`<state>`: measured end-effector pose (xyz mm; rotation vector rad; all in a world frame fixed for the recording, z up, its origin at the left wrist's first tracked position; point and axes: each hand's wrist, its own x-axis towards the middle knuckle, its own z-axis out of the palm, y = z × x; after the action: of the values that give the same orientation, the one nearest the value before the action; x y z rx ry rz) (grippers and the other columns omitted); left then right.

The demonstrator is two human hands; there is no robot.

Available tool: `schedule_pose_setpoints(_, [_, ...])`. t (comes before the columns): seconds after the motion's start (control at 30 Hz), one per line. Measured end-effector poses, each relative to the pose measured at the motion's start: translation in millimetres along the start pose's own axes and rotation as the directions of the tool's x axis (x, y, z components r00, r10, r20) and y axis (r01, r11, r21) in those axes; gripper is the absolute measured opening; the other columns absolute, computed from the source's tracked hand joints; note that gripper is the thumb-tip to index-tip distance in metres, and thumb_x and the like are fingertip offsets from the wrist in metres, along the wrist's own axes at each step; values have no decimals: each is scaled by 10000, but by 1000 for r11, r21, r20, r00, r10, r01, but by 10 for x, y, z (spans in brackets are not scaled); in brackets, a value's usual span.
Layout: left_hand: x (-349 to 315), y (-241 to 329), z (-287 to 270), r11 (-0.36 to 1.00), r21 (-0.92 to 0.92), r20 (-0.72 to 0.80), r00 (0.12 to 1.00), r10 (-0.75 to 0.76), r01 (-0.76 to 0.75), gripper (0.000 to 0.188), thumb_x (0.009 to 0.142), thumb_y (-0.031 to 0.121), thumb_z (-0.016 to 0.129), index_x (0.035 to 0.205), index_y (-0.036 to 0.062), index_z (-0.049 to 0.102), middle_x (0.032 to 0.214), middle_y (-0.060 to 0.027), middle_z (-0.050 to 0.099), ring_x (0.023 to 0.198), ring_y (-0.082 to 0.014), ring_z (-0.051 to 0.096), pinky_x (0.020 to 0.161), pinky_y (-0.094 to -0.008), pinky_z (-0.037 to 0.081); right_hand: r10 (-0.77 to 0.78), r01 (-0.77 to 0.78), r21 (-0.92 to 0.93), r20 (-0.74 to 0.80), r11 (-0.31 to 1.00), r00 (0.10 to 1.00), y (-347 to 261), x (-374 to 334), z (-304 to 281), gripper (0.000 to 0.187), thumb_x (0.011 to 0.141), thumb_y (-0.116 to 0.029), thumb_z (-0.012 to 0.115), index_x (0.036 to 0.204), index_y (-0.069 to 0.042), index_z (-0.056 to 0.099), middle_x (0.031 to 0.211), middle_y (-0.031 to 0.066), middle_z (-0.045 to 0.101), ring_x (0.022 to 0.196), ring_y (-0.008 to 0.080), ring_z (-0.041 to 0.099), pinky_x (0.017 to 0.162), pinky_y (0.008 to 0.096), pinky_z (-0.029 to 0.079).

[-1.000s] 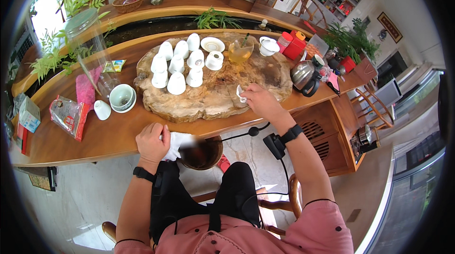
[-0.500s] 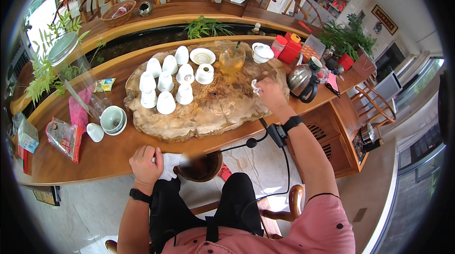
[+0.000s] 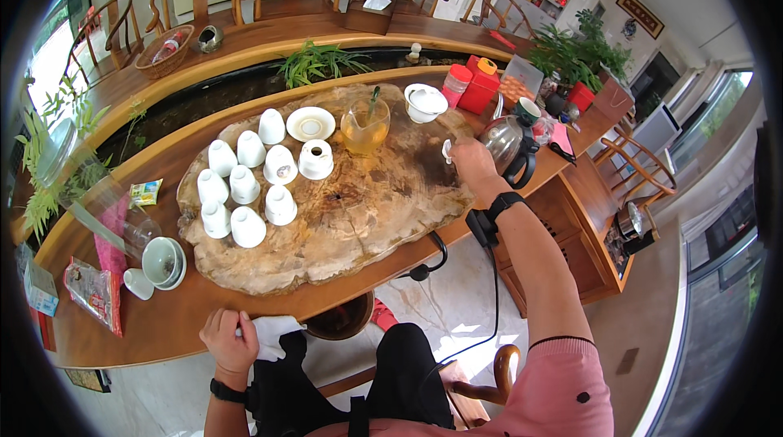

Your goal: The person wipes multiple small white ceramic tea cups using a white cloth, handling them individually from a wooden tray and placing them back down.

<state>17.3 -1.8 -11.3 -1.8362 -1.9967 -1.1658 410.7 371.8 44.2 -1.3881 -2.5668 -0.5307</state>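
A: What does the right hand (image 3: 473, 163) have?
B: A tissue (image 3: 447, 151), small and white, pinched between bunched fingertips. The rest of that hand is curled.
A: Where's the tissue?
B: At the right end of the slab (image 3: 383, 229), just beside the kettle (image 3: 504, 141). I can't tell whether it presses on the wood.
A: And the left hand (image 3: 230, 339)?
B: Closed in a loose fist at the table's (image 3: 163, 331) front edge, with a white cloth (image 3: 277, 334) gripped in it. The cloth spreads out to the right, near the bin (image 3: 334, 321) below.
A: What stands on the slab?
B: White cups (image 3: 244, 184) clustered on its left half, mostly bottoms up. Behind them is a saucer (image 3: 311, 124), and right of that a glass jug (image 3: 364, 131) with yellow liquid in it.
A: Anything past the jug?
B: A white lidded bowl (image 3: 426, 104), then a red canister (image 3: 479, 88) farther right.
A: And left of the slab?
B: Two nested bowls (image 3: 165, 264), with a plastic bag (image 3: 93, 294) farther left.
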Motion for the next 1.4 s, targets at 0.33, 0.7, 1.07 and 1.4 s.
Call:
schedule_pose_setpoints(0.33, [-96,-25,-7,998,62,56,998,-36,32,174,738,51,522,613,61,402,572,-120,397,507,-320,416,468,-426,274,130,-88,249,-158,964,979,405,763,377,64,721,-74,635,738,-71,696,793,164,636,780,339,624,723,417,515])
schedule_pose_setpoints(0.7, [204,258,-60,999,-43,21,1000,-16,16,333,848,64,545,560,62,377,506,-109,342,432,-293,365,423,-411,271,271,-159,347,-305,924,913,547,1000,760,116,699,-53,634,783,-64,712,784,180,622,762,355,619,721,413,519])
schedule_pose_setpoints(1.07, [-63,-20,27,997,44,64,996,-59,57,220,808,28,502,622,39,384,564,-119,356,500,-308,377,492,-419,254,99,-68,480,-39,874,994,291,515,265,128,711,-71,662,818,-102,725,857,131,658,814,314,632,753,379,512])
schedule_pose_setpoints(1.4, [159,190,-78,1000,15,45,999,6,-7,328,849,60,551,570,60,379,510,-106,333,433,-295,358,426,-419,267,345,-333,167,-46,928,937,606,1053,495,161,690,-53,648,819,-99,734,816,152,658,788,308,644,742,393,527])
